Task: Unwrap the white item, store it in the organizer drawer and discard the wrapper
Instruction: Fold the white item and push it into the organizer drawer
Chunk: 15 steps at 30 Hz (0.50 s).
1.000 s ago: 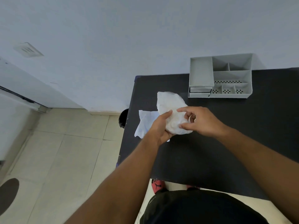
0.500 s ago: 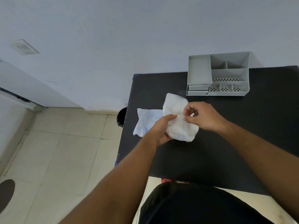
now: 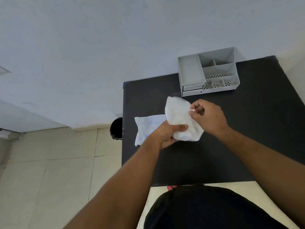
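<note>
While both hands [image 3: 166, 134] grip it, white item [image 3: 179, 119] runs diagonally, far-left to near-right.

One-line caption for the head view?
Both hands grip the white item over the black table; wrapper lies beside it.

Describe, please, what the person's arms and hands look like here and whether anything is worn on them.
Both forearms are bare from the frame's bottom edge to the wrists: no sleeves show. The left hand and right hand wear no gloves, rings, watch or bands that I can see. A black garment covers the torso below.
</note>
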### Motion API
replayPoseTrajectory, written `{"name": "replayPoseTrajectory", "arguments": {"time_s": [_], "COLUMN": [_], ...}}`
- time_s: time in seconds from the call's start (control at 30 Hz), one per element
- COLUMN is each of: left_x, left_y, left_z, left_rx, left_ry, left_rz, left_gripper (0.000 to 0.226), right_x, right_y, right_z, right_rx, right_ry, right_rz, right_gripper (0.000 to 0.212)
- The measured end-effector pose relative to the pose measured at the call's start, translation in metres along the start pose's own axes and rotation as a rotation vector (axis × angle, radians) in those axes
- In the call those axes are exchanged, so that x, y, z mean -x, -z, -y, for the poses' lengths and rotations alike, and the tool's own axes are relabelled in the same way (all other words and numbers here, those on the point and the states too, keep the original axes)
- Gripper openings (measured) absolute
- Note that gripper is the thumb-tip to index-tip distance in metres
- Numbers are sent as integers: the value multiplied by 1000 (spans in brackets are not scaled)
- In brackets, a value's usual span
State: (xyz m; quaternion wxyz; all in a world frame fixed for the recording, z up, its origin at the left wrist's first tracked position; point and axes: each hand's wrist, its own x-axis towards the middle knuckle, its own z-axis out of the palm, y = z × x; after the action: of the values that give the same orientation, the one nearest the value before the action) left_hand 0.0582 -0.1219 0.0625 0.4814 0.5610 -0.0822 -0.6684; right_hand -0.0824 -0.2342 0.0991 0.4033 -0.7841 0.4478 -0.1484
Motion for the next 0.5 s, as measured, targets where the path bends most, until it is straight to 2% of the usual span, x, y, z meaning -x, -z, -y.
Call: {"name": "replayPoseTrajectory", "arguments": {"time_s": [0.1, 0.2, 0.3, 0.37, 0.4, 0.47, 0.5], "left_x": [-6, -6, -7, -8, -8, -11, -14], "left_y": [9, 14, 18, 20, 20, 22, 23], "left_z": [-3, -7, -7, -6, -6, -4, -3], "left_rx": [64, 71, 33, 25, 28, -19, -72], "left_ry": [-6, -12, -15, -4, 1, -10, -21], "left_rz": [-34, -30, 13, 14, 4, -34, -54], "left_gripper": [42, 30, 20, 20, 25, 43, 51], "right_x": [5, 14, 21, 23, 23, 22, 21], "right_y": [-2, -11, -20, -25, -28, -35, -38], "right_z": [2, 2, 3, 3, 1, -4, -5], "right_rx": [-104, -347, -631, -830, -877, -842, -783], "right_ry": [-184, -444, -601, -646, -642, -614, -600], "right_rz": [29, 169, 226, 210, 182, 86, 29], "right_gripper": [42, 86, 108, 102, 90, 71, 71]}}
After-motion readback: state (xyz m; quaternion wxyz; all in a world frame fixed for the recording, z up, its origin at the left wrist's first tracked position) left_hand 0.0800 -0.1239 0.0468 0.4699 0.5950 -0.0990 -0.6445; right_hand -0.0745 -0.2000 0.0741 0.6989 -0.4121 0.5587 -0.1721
